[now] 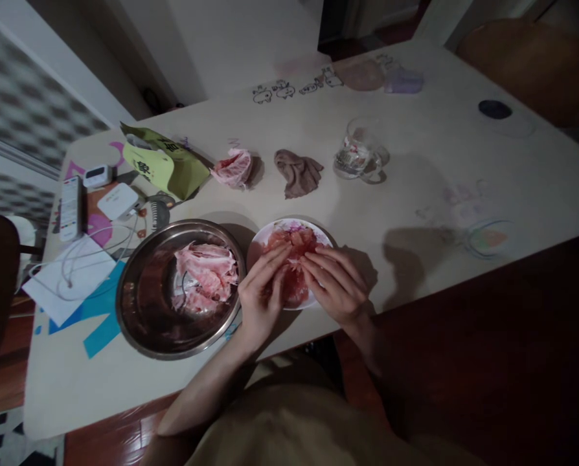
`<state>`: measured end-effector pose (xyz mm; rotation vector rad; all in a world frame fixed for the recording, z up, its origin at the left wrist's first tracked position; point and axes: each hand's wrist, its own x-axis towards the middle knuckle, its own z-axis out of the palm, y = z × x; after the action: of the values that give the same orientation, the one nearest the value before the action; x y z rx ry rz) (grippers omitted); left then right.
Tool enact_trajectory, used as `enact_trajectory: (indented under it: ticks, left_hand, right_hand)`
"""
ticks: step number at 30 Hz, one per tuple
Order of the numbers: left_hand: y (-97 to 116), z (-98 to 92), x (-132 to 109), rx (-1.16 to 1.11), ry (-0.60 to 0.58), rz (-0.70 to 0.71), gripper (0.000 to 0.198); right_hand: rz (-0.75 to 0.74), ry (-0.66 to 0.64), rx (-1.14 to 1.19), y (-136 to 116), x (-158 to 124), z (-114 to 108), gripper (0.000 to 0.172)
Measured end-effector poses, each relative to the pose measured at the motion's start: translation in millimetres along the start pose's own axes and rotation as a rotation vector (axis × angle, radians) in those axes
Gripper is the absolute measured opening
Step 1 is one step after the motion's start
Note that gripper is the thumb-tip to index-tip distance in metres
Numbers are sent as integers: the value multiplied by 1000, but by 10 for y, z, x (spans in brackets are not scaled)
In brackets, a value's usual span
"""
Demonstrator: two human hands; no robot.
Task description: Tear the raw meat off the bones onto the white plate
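Counted on the worktop [435, 188]: one white plate [257, 251] with pink-red fruit pulp [296, 291], in pieces too crowded and too covered to number; one steel bowl [148, 304], just left of the plate, with several overlapping pale-pink peelings [209, 268] inside; one glass mug [350, 165], upright, with clear liquid; one crumpled brown cloth [296, 173]; one cupped piece of rind [234, 168]; one yellow-green bag [168, 162].

Both forearms reaching in from the near edge, wrists low, palms turned inward over the plate. Left hand [263, 285] with fingers bent and thumb lower, tips pinching at the pulp; right hand [335, 281] opposite, fingers curled together, tips on the same pulp, thumb mostly hidden. Fingertips of both nearly meeting above the middle of the plate, blocking much of the pulp from sight.

At the left end: one white remote [70, 207], one small device with a dark display [98, 176], one white box [121, 202] with a cable attached, one sheet of white paper [68, 285] partly under the cable. Behind the plate, in a loose row: bag, rind, cloth and mug.
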<state>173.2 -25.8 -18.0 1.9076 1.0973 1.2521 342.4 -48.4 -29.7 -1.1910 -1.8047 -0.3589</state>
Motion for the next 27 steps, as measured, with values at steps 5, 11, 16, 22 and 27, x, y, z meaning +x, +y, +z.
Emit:
enact_trajectory:
  ticks: [5,11,16,22,27]
  left_hand:
    - [-50,-14,-19,59,-59,38,37]
    - [-85,5,-39,100,-36,77,37]
    - [-36,10,-38,92,-20,104,34]
    - [-11,2,-61,39,-24,122,30]
    - [-12,1,-80,54,-30,110,28]
  right_hand:
    - [15,-25,-26,10,-43,13,32]
    - [51,-28,8,-4,-61,39,37]
    - [85,-17,18,-24,-101,35,38]
    - [91,12,21,-63,-125,26,34]
    - [93,9,18,-59,-146,29,33]
